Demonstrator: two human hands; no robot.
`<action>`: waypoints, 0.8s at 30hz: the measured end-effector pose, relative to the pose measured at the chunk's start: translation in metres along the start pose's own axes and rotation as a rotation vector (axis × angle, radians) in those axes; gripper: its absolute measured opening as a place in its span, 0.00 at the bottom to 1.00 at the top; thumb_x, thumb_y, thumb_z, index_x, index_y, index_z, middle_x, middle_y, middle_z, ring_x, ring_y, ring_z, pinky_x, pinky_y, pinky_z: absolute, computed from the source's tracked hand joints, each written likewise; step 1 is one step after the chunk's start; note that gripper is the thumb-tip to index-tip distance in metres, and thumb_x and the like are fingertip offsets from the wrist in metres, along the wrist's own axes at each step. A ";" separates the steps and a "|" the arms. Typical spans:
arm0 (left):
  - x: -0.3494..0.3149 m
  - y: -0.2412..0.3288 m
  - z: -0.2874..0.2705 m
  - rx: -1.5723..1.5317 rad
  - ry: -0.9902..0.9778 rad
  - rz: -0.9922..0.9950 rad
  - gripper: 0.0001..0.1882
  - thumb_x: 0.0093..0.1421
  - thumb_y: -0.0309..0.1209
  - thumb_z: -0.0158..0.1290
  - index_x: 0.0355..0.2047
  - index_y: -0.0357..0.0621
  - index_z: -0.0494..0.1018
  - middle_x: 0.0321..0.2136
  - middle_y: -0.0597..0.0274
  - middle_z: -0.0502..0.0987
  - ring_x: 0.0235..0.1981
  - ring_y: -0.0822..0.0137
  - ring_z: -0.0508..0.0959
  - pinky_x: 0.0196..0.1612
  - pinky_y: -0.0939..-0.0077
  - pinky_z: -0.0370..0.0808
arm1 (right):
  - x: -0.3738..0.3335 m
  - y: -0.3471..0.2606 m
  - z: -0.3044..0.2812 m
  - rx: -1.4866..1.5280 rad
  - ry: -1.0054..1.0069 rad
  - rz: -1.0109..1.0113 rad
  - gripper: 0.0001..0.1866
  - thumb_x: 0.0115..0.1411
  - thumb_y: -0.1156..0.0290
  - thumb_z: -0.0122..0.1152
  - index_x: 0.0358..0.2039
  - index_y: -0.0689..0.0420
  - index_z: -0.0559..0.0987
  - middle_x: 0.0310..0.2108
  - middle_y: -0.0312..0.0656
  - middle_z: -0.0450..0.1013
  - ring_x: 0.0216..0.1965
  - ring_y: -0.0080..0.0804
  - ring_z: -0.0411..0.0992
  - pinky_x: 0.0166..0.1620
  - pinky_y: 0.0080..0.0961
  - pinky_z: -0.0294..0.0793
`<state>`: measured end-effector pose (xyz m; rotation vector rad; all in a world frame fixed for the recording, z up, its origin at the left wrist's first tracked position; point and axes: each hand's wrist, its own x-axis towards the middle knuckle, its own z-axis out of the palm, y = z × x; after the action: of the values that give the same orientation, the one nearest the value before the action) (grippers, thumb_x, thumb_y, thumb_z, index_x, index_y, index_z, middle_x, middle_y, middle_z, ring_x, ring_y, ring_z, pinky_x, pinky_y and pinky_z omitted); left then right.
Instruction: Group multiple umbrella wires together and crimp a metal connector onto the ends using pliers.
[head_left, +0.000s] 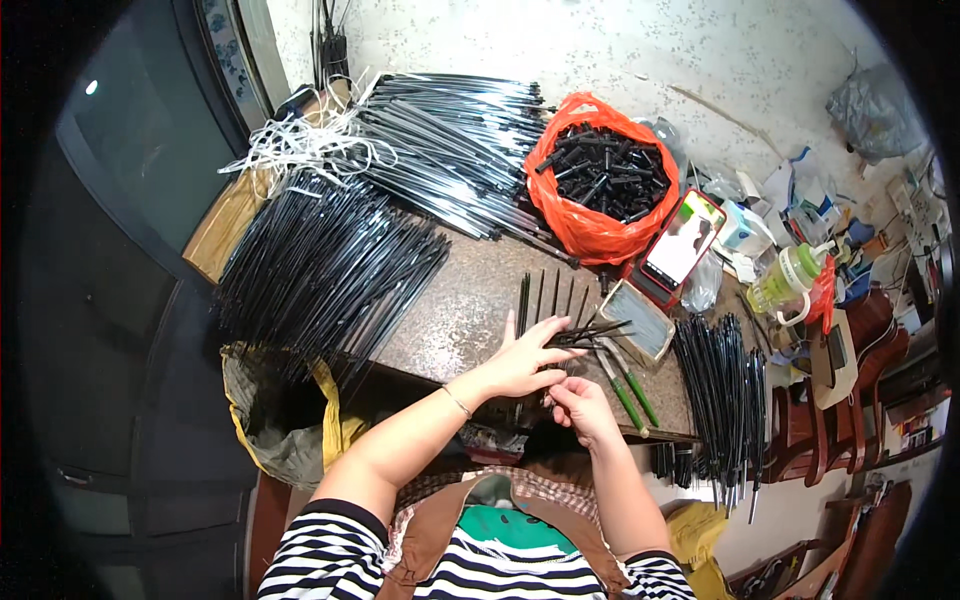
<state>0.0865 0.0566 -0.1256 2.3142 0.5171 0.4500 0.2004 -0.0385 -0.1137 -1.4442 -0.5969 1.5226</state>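
My left hand (pixel 522 362) reaches over the front edge of the table, fingers partly spread. A small bunch of thin black rods (pixel 592 335) runs out rightward from between its fingers. Just beyond the fingertips, several slim dark rods (pixel 556 290) stand in a spaced row. Close below the left thumb, my right hand (pixel 584 408) is closed in a pinch; what lies between its fingertips is too small to make out. Green-handled pliers or tweezers (pixel 627 388) lie right of my hands, beside a shallow rectangular box (pixel 637 322).
Large piles of black rods (pixel 320 270) and shiny rods (pixel 450 140) cover the table's left and back. An orange bag (pixel 610 240) holds black tubes. Nearby are a phone (pixel 684 240), a green bottle (pixel 785 280) and another rod bundle (pixel 722 400) overhanging the right edge.
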 end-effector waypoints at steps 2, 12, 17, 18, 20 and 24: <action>0.003 -0.004 -0.002 -0.072 0.038 0.013 0.19 0.43 0.31 0.44 0.39 0.58 0.65 0.49 0.52 0.49 0.53 0.58 0.45 0.46 0.44 0.29 | -0.002 -0.005 0.000 -0.063 0.046 0.006 0.05 0.46 0.71 0.50 0.21 0.60 0.69 0.15 0.35 0.67 0.09 0.13 0.57 0.12 0.08 0.52; -0.004 -0.025 -0.017 -0.584 0.335 0.006 0.09 0.43 0.28 0.48 0.28 0.44 0.71 0.41 0.61 0.58 0.43 0.66 0.57 0.46 0.75 0.50 | 0.001 -0.021 -0.002 -0.071 -0.061 -0.035 0.08 0.47 0.70 0.49 0.22 0.64 0.71 0.15 0.37 0.67 0.10 0.15 0.58 0.13 0.09 0.56; -0.014 -0.038 -0.024 -0.343 -0.053 -0.101 0.12 0.46 0.41 0.45 0.33 0.61 0.70 0.51 0.64 0.49 0.54 0.63 0.39 0.46 0.50 0.21 | -0.001 -0.013 -0.004 -0.146 0.155 -0.037 0.06 0.47 0.73 0.49 0.23 0.62 0.70 0.13 0.33 0.65 0.10 0.14 0.58 0.13 0.08 0.55; -0.013 -0.037 -0.022 -0.316 -0.081 -0.062 0.13 0.46 0.42 0.44 0.33 0.61 0.70 0.51 0.64 0.48 0.54 0.62 0.39 0.46 0.50 0.21 | 0.001 -0.009 -0.002 -0.162 0.185 -0.080 0.07 0.46 0.74 0.50 0.27 0.62 0.68 0.14 0.34 0.65 0.11 0.14 0.58 0.13 0.08 0.56; -0.005 -0.032 -0.013 -0.220 -0.117 0.016 0.13 0.47 0.42 0.43 0.34 0.62 0.69 0.51 0.62 0.47 0.54 0.61 0.39 0.46 0.49 0.21 | 0.012 0.012 -0.008 -0.277 0.217 -0.298 0.24 0.40 0.73 0.56 0.39 0.63 0.59 0.20 0.38 0.64 0.15 0.19 0.61 0.16 0.13 0.61; 0.005 -0.037 0.004 0.006 -0.048 0.063 0.14 0.47 0.40 0.43 0.36 0.60 0.68 0.50 0.59 0.50 0.53 0.64 0.45 0.46 0.46 0.24 | 0.026 0.016 -0.002 -0.560 0.348 -0.406 0.38 0.34 0.72 0.58 0.46 0.65 0.51 0.24 0.40 0.64 0.22 0.23 0.63 0.26 0.18 0.64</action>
<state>0.0844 0.0815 -0.1534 2.3460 0.4238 0.4225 0.2004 -0.0238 -0.1401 -1.8125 -1.0760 0.7879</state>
